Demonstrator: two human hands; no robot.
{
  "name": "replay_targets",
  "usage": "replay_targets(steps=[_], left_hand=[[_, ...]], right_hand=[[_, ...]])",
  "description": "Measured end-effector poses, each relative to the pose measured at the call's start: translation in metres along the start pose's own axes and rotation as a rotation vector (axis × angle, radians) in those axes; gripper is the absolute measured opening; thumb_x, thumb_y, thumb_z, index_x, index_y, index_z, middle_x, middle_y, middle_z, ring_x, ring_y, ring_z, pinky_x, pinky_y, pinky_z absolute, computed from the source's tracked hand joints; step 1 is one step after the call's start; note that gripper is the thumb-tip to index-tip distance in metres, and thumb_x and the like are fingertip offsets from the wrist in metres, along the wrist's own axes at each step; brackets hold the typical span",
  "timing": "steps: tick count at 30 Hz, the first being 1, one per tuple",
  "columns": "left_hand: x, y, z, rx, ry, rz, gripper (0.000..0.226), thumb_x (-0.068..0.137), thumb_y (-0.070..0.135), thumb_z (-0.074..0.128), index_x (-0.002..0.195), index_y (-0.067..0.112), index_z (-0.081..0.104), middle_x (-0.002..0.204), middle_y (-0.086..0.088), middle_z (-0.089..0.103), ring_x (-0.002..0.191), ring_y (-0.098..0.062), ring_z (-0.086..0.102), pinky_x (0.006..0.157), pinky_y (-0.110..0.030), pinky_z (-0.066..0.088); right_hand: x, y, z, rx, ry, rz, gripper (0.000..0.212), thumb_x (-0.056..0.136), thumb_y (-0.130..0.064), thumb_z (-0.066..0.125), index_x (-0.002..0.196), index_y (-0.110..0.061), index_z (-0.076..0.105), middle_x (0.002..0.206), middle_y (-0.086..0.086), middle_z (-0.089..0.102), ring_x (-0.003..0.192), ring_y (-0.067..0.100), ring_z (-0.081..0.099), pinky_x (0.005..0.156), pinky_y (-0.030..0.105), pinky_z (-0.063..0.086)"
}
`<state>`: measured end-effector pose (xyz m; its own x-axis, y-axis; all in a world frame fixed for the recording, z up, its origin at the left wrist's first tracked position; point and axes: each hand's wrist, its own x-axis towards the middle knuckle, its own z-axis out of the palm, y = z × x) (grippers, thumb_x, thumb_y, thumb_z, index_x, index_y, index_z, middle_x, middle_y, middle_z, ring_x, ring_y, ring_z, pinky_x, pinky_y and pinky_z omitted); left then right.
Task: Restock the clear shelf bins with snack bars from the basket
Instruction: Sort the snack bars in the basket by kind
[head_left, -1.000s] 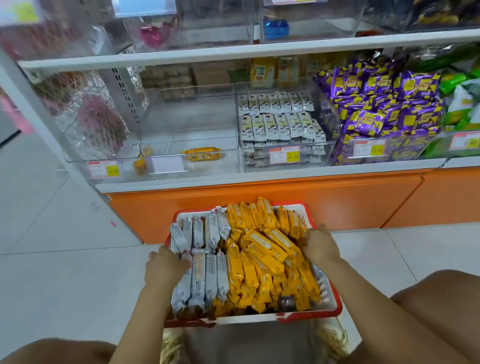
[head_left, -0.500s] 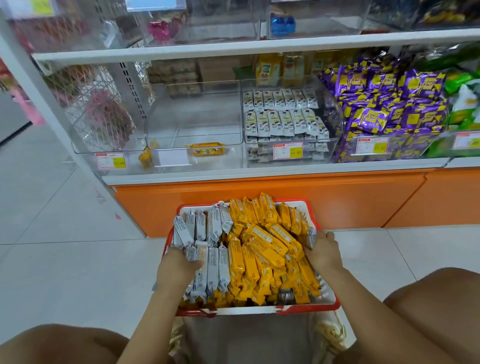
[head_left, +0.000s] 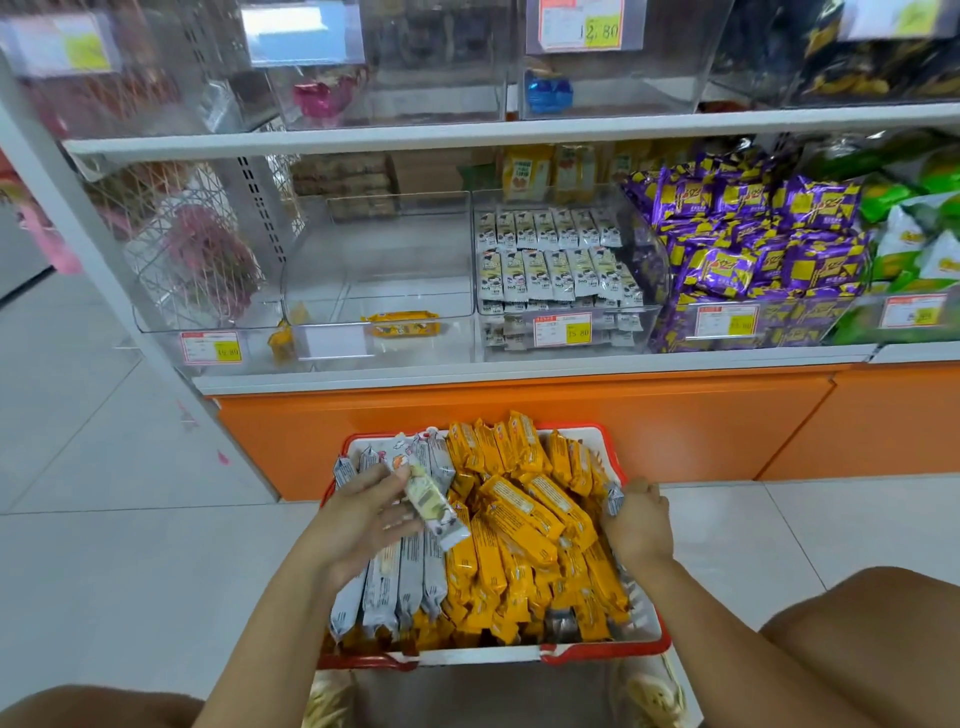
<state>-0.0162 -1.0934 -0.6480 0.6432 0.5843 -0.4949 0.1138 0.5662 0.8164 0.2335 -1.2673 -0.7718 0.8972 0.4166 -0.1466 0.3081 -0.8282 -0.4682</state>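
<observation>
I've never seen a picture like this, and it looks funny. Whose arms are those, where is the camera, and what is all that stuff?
There's no machine here: these are a person's own two arms. The camera sits on their head and looks forward and down, so you see what they see. In front of them is a red-rimmed basket packed with yellow snack bars and grey-white snack bars. The left hand pinches one white bar, lifted above the pile. The right hand is curled at the basket's right side; what it grips is hidden. Beyond is a shelf with clear bins. One nearly empty bin has a yellow bar lying in it. The next bin is full of white bars.
</observation>
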Motion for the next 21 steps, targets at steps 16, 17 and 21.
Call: replay_targets(steps=[16,17,21], left_hand=[[0.024,0.011,0.075,0.013,-0.294,-0.048,0.045,0.081,0.022,0.059,0.119,-0.003,0.057,0.116,-0.021,0.065,0.107,-0.033,0.064,0.08,-0.038,0.058],[0.026,0.013,0.082,0.028,-0.303,-0.041,0.046,0.08,0.022,0.06,0.119,-0.002,0.057,0.117,-0.021,0.065,0.108,-0.033,0.063,0.084,-0.039,0.057],[0.036,0.015,0.1,0.09,-0.3,-0.031,0.054,0.077,0.023,0.064,0.122,-0.005,0.055,0.118,-0.022,0.064,0.1,-0.03,0.065,0.09,-0.043,0.054]], right_hand=[[-0.015,-0.079,-0.123,1.159,-0.494,0.027,0.027,0.087,-0.013,0.065,0.111,-0.001,0.067,0.102,0.012,0.072,0.092,0.021,0.069,0.068,0.022,0.056],[-0.017,-0.08,-0.121,1.119,-0.451,0.015,0.024,0.085,-0.014,0.068,0.106,-0.003,0.069,0.1,0.012,0.073,0.09,0.018,0.07,0.067,0.019,0.056],[-0.02,-0.088,-0.106,0.986,-0.288,-0.001,0.015,0.078,-0.019,0.077,0.088,-0.013,0.067,0.093,0.007,0.071,0.077,0.009,0.068,0.06,0.016,0.054]])
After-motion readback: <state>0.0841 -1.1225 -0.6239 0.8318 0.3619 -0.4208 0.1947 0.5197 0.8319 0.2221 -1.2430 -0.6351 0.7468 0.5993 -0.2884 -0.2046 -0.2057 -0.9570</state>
